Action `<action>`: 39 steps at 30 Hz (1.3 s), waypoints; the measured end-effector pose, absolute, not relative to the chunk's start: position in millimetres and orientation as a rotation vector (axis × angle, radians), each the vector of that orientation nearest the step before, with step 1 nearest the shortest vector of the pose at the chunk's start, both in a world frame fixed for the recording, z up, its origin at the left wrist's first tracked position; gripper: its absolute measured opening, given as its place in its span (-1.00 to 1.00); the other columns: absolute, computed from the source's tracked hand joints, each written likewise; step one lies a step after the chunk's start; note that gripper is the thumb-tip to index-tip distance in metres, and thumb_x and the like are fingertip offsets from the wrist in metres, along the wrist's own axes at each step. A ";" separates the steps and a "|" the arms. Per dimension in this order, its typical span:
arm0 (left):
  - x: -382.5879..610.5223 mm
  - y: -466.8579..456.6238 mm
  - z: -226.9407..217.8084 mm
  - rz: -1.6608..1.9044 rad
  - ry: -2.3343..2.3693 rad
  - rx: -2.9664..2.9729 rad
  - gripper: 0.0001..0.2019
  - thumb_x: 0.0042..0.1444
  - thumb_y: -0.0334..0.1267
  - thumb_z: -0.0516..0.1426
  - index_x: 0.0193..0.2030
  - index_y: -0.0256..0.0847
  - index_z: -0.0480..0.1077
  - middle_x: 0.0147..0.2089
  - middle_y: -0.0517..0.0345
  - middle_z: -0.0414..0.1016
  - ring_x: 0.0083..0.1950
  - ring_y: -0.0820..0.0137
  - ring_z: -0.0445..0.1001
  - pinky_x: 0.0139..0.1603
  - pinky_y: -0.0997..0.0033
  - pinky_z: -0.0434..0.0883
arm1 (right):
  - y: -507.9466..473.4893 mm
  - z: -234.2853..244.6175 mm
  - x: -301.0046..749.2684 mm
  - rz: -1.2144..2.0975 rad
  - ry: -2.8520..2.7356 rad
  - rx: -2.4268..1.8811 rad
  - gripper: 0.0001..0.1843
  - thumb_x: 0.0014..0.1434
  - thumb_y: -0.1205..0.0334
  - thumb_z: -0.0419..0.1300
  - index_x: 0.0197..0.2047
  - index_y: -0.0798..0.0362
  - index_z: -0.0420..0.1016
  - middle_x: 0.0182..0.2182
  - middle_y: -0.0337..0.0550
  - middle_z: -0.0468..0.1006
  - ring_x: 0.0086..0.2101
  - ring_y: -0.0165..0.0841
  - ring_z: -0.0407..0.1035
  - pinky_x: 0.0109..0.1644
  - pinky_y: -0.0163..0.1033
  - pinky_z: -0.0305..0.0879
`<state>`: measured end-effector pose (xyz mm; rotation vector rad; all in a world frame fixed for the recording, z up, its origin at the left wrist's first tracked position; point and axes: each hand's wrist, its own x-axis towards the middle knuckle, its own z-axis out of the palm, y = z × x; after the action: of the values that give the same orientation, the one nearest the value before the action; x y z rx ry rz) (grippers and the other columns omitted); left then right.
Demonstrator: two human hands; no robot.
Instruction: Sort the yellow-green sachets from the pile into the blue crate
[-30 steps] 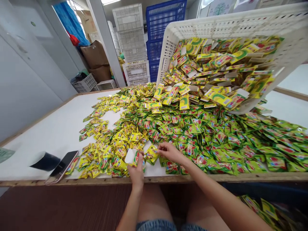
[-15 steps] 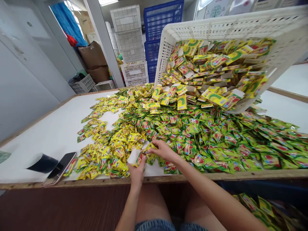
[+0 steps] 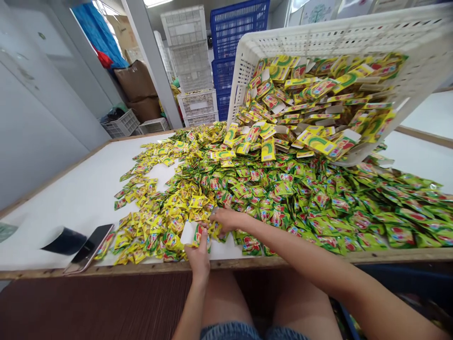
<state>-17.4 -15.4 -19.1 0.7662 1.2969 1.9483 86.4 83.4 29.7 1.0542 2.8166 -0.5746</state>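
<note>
My left hand (image 3: 198,259) grips a small printed carton (image 3: 198,233) near the table's front edge, its white flap (image 3: 187,233) sticking out to the left. Just right of the carton, my right hand (image 3: 228,221) is bent downward with its fingers curled on a small yellow sachet (image 3: 214,230); its fingertips are partly hidden. Yellow sachets (image 3: 152,231) lie heaped left of both hands. To the right spreads a thick layer of green sachets (image 3: 318,203) with red pictures.
A tilted white basket (image 3: 244,66) spills flat yellow cartons (image 3: 316,141) onto the heap. At left lie a dark cup (image 3: 63,241) and a phone (image 3: 90,248). A wooden edge (image 3: 283,261) borders the white table. Blue crates (image 3: 239,30) and white crates (image 3: 186,47) are stacked behind.
The carton in my left hand has shifted slightly left and turned. My right hand has moved a little left, its fingers now pointing down beside the carton.
</note>
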 end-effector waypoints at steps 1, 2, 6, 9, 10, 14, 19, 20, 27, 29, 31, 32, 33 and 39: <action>-17.8 -15.1 -19.7 1.929 1.294 0.769 -0.67 -0.12 -0.29 0.24 -0.15 -0.27 0.40 -0.25 0.05 0.53 -0.17 0.36 0.50 -0.04 0.33 0.38 | 82.9 27.6 87.3 -0.541 2.824 1.047 -0.39 -0.28 0.18 0.39 -0.08 0.02 0.43 -0.16 0.01 0.45 -0.09 -0.11 0.27 0.01 -0.06 0.10; -18.0 -14.8 -20.0 1.907 1.292 0.772 -0.66 -0.12 -0.28 0.24 -0.14 -0.28 0.40 -0.24 0.04 0.53 -0.17 0.36 0.50 -0.04 0.32 0.38 | 82.5 25.6 89.1 -0.530 2.850 1.061 -0.42 -0.27 0.18 0.38 -0.10 0.03 0.44 -0.17 0.01 0.44 -0.08 -0.10 0.27 0.02 -0.06 0.08; -17.9 -14.4 -18.9 1.832 1.278 0.790 -0.64 -0.10 -0.24 0.22 -0.11 -0.27 0.39 -0.26 0.04 0.53 -0.18 0.34 0.51 -0.06 0.30 0.39 | 82.4 19.3 102.0 -0.813 2.941 1.282 -0.57 -0.37 0.28 0.41 -0.33 0.09 0.47 -0.29 -0.05 0.46 -0.18 -0.15 0.30 -0.08 -0.15 0.16; -18.6 -14.7 -17.6 1.819 1.260 0.801 -0.63 -0.11 -0.23 0.23 -0.11 -0.26 0.39 -0.28 0.06 0.54 -0.20 0.34 0.52 -0.09 0.32 0.41 | 80.8 18.4 117.6 -0.985 2.909 1.444 -0.60 -0.27 0.26 0.37 -0.29 0.11 0.41 -0.39 -0.16 0.46 -0.33 -0.28 0.34 -0.28 -0.28 0.22; -19.1 -14.4 -17.5 1.811 1.256 0.790 -0.62 -0.13 -0.23 0.24 -0.11 -0.26 0.39 -0.29 0.06 0.55 -0.21 0.34 0.52 -0.11 0.33 0.41 | 79.3 19.9 123.3 -1.006 2.923 1.476 -0.62 -0.19 0.23 0.33 -0.25 0.11 0.39 -0.39 -0.17 0.46 -0.35 -0.31 0.33 -0.31 -0.31 0.22; -20.5 -10.7 -15.6 1.636 1.217 0.745 -0.62 -0.18 -0.22 0.27 -0.18 -0.31 0.41 -0.37 0.07 0.55 -0.36 0.35 0.53 -0.29 0.38 0.43 | 69.0 36.5 138.8 -1.664 2.961 1.512 -0.77 0.05 0.13 0.15 -0.29 0.12 0.32 -0.46 -0.25 0.43 -0.43 -0.41 0.32 -0.39 -0.36 0.22; -14.4 -6.4 -5.8 1.265 1.092 0.889 -0.68 -0.22 -0.21 0.29 -0.31 -0.36 0.44 -0.54 0.11 0.50 -0.52 0.39 0.46 -0.43 0.43 0.37 | 58.6 57.3 130.4 -1.913 3.033 1.442 -0.84 0.11 0.17 0.09 -0.29 0.08 0.29 -0.44 -0.26 0.40 -0.42 -0.42 0.30 -0.37 -0.35 0.20; -13.0 -6.5 -4.0 1.222 1.070 0.923 -0.69 -0.22 -0.21 0.29 -0.32 -0.35 0.44 -0.55 0.12 0.49 -0.53 0.40 0.45 -0.43 0.44 0.36 | 57.8 59.0 127.5 -1.677 3.119 1.482 -0.88 0.10 0.23 0.10 -0.30 0.09 0.30 -0.42 -0.24 0.40 -0.40 -0.41 0.29 -0.34 -0.34 0.19; -12.1 -9.0 -2.8 1.113 1.080 1.008 -0.74 -0.18 -0.15 0.26 -0.42 -0.31 0.40 -0.54 0.12 0.49 -0.53 0.39 0.44 -0.44 0.43 0.35 | 53.2 66.3 120.9 -0.419 3.248 1.306 -0.94 0.08 0.39 0.12 -0.31 0.12 0.34 -0.33 -0.10 0.36 -0.29 -0.35 0.25 -0.29 -0.33 0.10; -12.6 -9.1 -3.1 1.120 1.064 1.005 -0.73 -0.18 -0.15 0.26 -0.39 -0.30 0.39 -0.53 0.12 0.50 -0.51 0.37 0.45 -0.43 0.41 0.36 | 50.0 68.5 119.1 -0.319 3.244 1.258 -0.87 0.06 0.40 0.14 -0.26 0.12 0.33 -0.32 -0.10 0.37 -0.27 -0.34 0.25 -0.28 -0.32 0.10; -12.7 -8.9 -2.8 1.126 1.023 1.016 -0.72 -0.17 -0.14 0.25 -0.37 -0.30 0.39 -0.51 0.10 0.51 -0.50 0.35 0.46 -0.43 0.40 0.35 | 46.7 68.7 116.5 -0.262 3.242 1.249 -0.83 0.05 0.40 0.16 -0.23 0.12 0.33 -0.33 -0.11 0.37 -0.28 -0.33 0.25 -0.26 -0.30 0.11; -12.5 -8.8 -2.4 1.128 1.002 1.025 -0.72 -0.16 -0.14 0.25 -0.37 -0.30 0.39 -0.50 0.09 0.51 -0.50 0.34 0.47 -0.43 0.40 0.35 | 45.3 67.9 115.3 -0.236 3.247 1.261 -0.83 0.05 0.40 0.16 -0.23 0.13 0.33 -0.34 -0.11 0.37 -0.28 -0.32 0.25 -0.25 -0.29 0.11; -12.4 -8.7 -1.8 1.131 0.987 1.035 -0.72 -0.16 -0.13 0.24 -0.38 -0.30 0.39 -0.50 0.09 0.51 -0.49 0.34 0.47 -0.43 0.40 0.35 | 44.2 66.8 114.3 -0.208 3.255 1.282 -0.85 0.05 0.39 0.17 -0.25 0.13 0.34 -0.33 -0.11 0.37 -0.28 -0.31 0.24 -0.24 -0.28 0.12; -11.7 -10.1 3.2 1.114 0.999 1.102 -0.72 -0.16 -0.14 0.24 -0.34 -0.31 0.42 -0.45 0.04 0.53 -0.38 0.28 0.50 -0.37 0.37 0.38 | 40.8 58.6 116.0 -0.376 3.336 1.280 -0.88 0.06 0.22 0.21 -0.41 0.10 0.45 -0.22 -0.07 0.35 -0.12 -0.24 0.14 -0.07 -0.15 0.10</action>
<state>-11.7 -10.1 3.2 1.1018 0.9991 1.1136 116.0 40.8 58.6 1.2804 3.3357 -0.3763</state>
